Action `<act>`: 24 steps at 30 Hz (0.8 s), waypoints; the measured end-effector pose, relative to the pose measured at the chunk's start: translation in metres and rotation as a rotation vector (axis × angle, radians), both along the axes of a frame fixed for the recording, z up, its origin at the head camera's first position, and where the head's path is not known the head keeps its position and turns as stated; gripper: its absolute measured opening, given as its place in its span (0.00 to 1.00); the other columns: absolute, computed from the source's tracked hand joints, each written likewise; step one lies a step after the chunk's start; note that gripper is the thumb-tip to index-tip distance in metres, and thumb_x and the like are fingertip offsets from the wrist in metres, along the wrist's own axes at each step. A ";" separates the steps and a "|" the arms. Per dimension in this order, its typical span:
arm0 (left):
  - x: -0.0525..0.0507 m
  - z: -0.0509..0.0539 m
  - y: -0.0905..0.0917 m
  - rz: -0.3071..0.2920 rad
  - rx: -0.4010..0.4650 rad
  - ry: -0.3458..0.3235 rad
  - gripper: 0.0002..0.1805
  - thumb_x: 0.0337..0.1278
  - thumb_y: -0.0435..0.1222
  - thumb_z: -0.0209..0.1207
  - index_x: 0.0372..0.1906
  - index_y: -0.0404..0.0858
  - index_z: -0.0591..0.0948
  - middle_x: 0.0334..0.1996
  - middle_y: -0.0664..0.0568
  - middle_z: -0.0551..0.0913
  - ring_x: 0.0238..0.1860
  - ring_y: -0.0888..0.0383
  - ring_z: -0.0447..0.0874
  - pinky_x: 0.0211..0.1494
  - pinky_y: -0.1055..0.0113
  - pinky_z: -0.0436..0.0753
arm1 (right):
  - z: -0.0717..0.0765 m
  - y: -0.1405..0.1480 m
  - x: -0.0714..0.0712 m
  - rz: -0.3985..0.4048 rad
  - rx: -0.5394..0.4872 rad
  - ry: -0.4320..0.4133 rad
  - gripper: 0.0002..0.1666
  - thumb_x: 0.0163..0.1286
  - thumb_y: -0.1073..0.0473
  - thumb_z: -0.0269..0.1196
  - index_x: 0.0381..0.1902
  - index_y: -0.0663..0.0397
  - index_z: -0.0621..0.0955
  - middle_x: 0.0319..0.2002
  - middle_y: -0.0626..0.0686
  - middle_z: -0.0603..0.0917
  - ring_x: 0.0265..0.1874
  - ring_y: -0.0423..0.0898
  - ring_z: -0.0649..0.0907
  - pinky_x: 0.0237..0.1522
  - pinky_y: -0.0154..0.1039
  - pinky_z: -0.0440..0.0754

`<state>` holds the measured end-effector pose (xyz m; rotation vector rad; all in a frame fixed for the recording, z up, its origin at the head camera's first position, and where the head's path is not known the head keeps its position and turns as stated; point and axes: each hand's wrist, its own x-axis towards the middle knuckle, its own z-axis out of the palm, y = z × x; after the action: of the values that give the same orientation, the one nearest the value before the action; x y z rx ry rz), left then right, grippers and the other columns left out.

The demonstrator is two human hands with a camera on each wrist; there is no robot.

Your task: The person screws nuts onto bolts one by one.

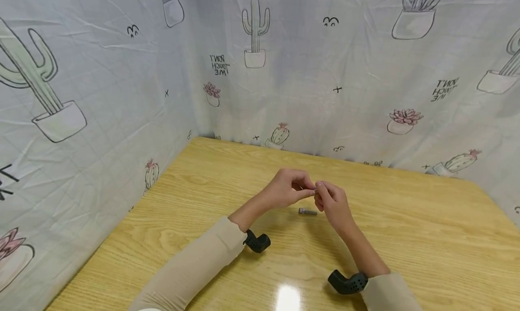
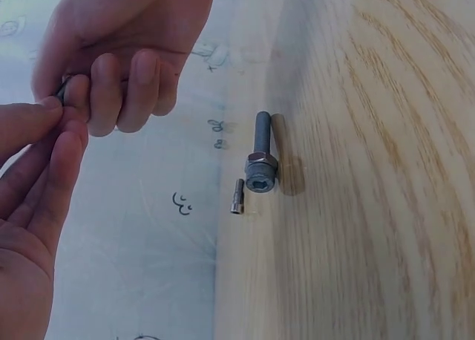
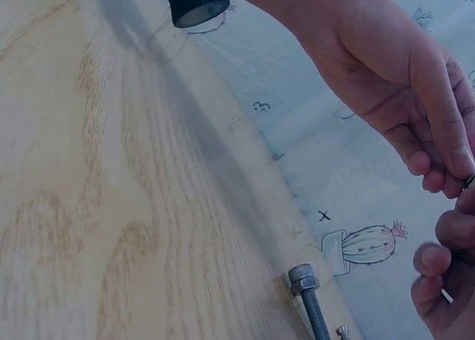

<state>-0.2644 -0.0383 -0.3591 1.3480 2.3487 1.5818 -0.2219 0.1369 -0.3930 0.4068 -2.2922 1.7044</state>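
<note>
Fingertips of my left hand (image 1: 286,188) and right hand (image 1: 334,203) meet above the table, each pinching a small dark metal piece (image 1: 315,190). Mostly covered by the fingers, that piece (image 2: 62,87) does not show its kind. On the table beneath the hands lies a grey socket-head bolt (image 1: 309,212). A nut (image 2: 261,159) sits on the bolt's shank against its head, as the left wrist view shows. Beside it is a much smaller socket-head screw (image 2: 237,199). Both also appear low in the right wrist view, the bolt (image 3: 315,310) partly cut off by the frame.
The light wooden table (image 1: 227,180) extends around both hands. A hanging cloth (image 1: 308,99) with cactus drawings stands behind it and along the left side. Black curved devices (image 1: 257,242) are strapped to both wrists.
</note>
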 end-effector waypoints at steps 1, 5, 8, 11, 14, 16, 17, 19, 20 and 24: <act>0.000 0.000 0.000 0.004 -0.002 -0.002 0.02 0.60 0.31 0.63 0.35 0.36 0.84 0.33 0.47 0.87 0.33 0.61 0.86 0.41 0.74 0.84 | 0.000 0.000 0.000 -0.015 0.013 -0.003 0.27 0.79 0.51 0.46 0.22 0.64 0.68 0.15 0.51 0.64 0.15 0.43 0.65 0.21 0.36 0.67; 0.001 0.000 -0.001 0.040 -0.004 0.001 0.02 0.61 0.31 0.62 0.35 0.38 0.84 0.33 0.48 0.87 0.34 0.58 0.86 0.41 0.74 0.83 | 0.001 -0.001 0.000 -0.060 0.050 0.027 0.24 0.79 0.51 0.46 0.28 0.63 0.73 0.19 0.58 0.70 0.18 0.52 0.70 0.24 0.37 0.70; 0.000 0.000 -0.002 0.071 0.001 -0.008 0.02 0.61 0.32 0.61 0.34 0.39 0.83 0.33 0.49 0.87 0.34 0.61 0.85 0.40 0.74 0.83 | 0.000 -0.001 0.000 -0.053 0.047 0.065 0.17 0.79 0.54 0.48 0.38 0.62 0.76 0.22 0.61 0.74 0.21 0.53 0.74 0.27 0.37 0.74; -0.002 -0.001 -0.003 0.085 0.009 -0.024 0.03 0.62 0.33 0.61 0.34 0.39 0.83 0.33 0.49 0.86 0.33 0.64 0.84 0.39 0.74 0.83 | 0.000 -0.002 0.001 -0.037 0.032 0.086 0.12 0.77 0.58 0.51 0.43 0.62 0.76 0.23 0.60 0.75 0.22 0.51 0.75 0.29 0.37 0.75; -0.003 -0.001 -0.003 0.084 0.013 -0.038 0.02 0.62 0.33 0.61 0.34 0.40 0.83 0.33 0.50 0.86 0.33 0.65 0.83 0.39 0.73 0.83 | 0.001 -0.002 0.001 -0.029 0.029 0.089 0.11 0.76 0.58 0.52 0.42 0.61 0.76 0.23 0.60 0.75 0.22 0.53 0.75 0.28 0.39 0.74; -0.004 -0.001 -0.003 0.080 0.011 -0.043 0.02 0.62 0.33 0.62 0.34 0.40 0.83 0.33 0.50 0.86 0.33 0.64 0.83 0.39 0.73 0.83 | 0.001 -0.002 0.000 -0.027 0.026 0.082 0.12 0.77 0.57 0.51 0.41 0.61 0.76 0.23 0.60 0.74 0.22 0.54 0.74 0.27 0.41 0.74; -0.004 -0.001 -0.003 0.079 0.008 -0.044 0.02 0.62 0.33 0.62 0.34 0.41 0.83 0.33 0.50 0.86 0.33 0.64 0.83 0.39 0.73 0.83 | 0.001 -0.002 0.000 -0.026 0.025 0.077 0.12 0.77 0.57 0.51 0.40 0.61 0.76 0.22 0.60 0.74 0.22 0.55 0.74 0.26 0.41 0.73; -0.005 -0.001 -0.003 0.072 0.003 -0.046 0.02 0.61 0.33 0.62 0.34 0.41 0.84 0.33 0.50 0.86 0.33 0.62 0.84 0.39 0.73 0.83 | 0.001 -0.003 0.000 -0.014 0.016 0.073 0.13 0.78 0.57 0.50 0.39 0.61 0.75 0.23 0.61 0.74 0.22 0.55 0.73 0.26 0.42 0.73; -0.005 -0.001 -0.003 0.065 0.003 -0.048 0.02 0.61 0.33 0.62 0.34 0.40 0.84 0.33 0.50 0.86 0.33 0.61 0.84 0.39 0.73 0.83 | 0.001 -0.002 0.000 -0.004 0.013 0.075 0.14 0.78 0.57 0.49 0.38 0.62 0.74 0.22 0.61 0.73 0.21 0.54 0.73 0.26 0.42 0.73; -0.005 0.000 -0.003 0.033 0.002 -0.040 0.02 0.61 0.33 0.62 0.35 0.39 0.84 0.33 0.49 0.86 0.33 0.57 0.86 0.40 0.73 0.83 | 0.001 -0.003 -0.001 0.044 -0.010 0.070 0.17 0.79 0.58 0.46 0.35 0.68 0.71 0.22 0.61 0.69 0.19 0.50 0.70 0.24 0.42 0.72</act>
<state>-0.2697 -0.0409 -0.3592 1.2718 2.3594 1.6045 -0.2229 0.1343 -0.3915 0.5102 -2.2402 1.6932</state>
